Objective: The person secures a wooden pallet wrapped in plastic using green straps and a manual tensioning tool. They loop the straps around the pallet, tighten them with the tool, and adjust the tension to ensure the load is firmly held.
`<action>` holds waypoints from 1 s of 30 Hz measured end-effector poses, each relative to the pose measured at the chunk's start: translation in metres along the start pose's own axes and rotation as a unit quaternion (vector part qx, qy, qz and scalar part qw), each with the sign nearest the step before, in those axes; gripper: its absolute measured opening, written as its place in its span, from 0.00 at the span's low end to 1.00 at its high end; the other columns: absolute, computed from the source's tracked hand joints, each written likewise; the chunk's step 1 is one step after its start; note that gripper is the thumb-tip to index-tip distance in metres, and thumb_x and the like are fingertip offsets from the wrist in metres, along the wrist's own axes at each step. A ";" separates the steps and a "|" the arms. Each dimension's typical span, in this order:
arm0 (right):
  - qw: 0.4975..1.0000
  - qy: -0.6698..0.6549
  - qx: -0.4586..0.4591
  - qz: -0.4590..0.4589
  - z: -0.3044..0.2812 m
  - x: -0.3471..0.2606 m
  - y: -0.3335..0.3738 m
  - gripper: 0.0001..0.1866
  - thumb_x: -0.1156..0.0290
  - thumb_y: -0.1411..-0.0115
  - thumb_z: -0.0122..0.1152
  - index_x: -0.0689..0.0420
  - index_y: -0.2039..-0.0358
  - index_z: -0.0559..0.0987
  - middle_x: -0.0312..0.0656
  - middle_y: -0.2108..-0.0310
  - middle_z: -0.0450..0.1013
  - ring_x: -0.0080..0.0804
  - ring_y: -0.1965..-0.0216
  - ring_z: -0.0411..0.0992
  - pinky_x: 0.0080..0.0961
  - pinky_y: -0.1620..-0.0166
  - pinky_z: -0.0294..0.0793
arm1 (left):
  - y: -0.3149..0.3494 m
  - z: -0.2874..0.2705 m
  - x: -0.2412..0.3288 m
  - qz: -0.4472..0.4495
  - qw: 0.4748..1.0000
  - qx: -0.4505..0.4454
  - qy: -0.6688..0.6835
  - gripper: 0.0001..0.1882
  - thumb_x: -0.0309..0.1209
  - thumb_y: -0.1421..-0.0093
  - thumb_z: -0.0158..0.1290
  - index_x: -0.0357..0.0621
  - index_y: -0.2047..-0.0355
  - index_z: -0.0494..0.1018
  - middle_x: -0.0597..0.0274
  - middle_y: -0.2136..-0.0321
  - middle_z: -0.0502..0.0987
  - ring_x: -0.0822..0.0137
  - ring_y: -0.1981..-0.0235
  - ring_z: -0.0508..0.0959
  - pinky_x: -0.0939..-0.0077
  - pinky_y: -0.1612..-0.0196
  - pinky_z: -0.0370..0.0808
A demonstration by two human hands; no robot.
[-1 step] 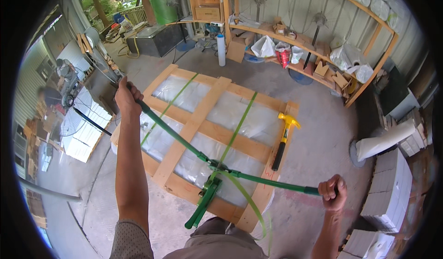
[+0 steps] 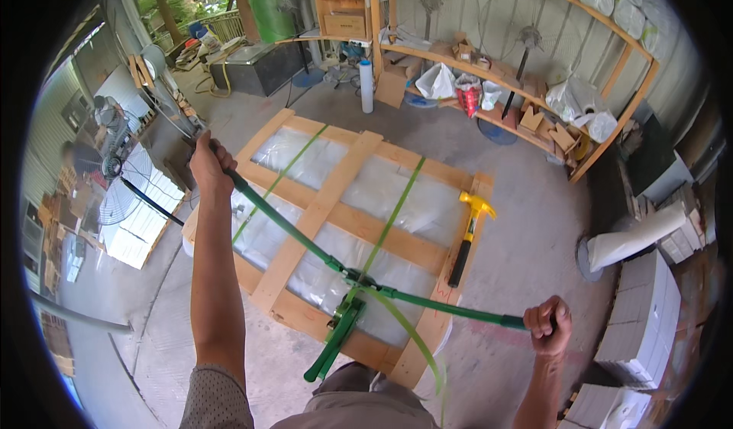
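Filling the centre of the frame, the slatted wooden crate with clear wrap showing between its boards! Across it, the long-handled green tool, handles spread wide, its head at lower centre on the strap line; off-square there, it could bite crookedly and leave a weak hold. Just below sits the green lever tool, tilted toward the bottom edge; a knock from the handles could twist it and slacken the strap. Right of centre, the yellow-headed hammer lies along the edge board: a jolt might send it off! Left hand, upper left, wrapped round one handle end; right hand, lower right, clenched on the other. Uneven force could swing the head sideways. And that loose strap tail, curling at lower centre-right, might whip if tension lets go.
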State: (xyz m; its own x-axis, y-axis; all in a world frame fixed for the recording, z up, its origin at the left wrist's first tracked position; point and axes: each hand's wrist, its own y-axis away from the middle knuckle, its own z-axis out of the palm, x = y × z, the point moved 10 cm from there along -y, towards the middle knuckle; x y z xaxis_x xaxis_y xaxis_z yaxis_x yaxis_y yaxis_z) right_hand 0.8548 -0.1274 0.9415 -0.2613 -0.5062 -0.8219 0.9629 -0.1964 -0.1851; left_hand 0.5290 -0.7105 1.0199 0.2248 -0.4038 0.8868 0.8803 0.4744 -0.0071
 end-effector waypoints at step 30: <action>0.897 0.323 -0.272 -0.127 0.280 -0.023 -0.016 0.16 0.71 0.45 0.59 0.62 0.85 0.67 0.44 0.91 0.61 0.29 0.90 0.58 0.27 0.82 0.59 | 0.155 -0.018 0.068 0.122 0.988 0.056 0.078 0.17 0.38 0.41 0.45 0.49 0.86 0.61 0.69 0.94 0.56 0.74 0.95 0.53 0.77 0.91 0.49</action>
State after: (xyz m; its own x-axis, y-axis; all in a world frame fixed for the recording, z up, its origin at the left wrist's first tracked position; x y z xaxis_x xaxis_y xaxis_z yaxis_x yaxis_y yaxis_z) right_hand 0.8268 -0.3480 1.1140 -0.5529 0.1240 -0.8240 0.8139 0.2922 -0.5021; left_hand 0.6884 -0.6784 1.0703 0.4947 -0.3782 0.7824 0.7417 0.6530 -0.1533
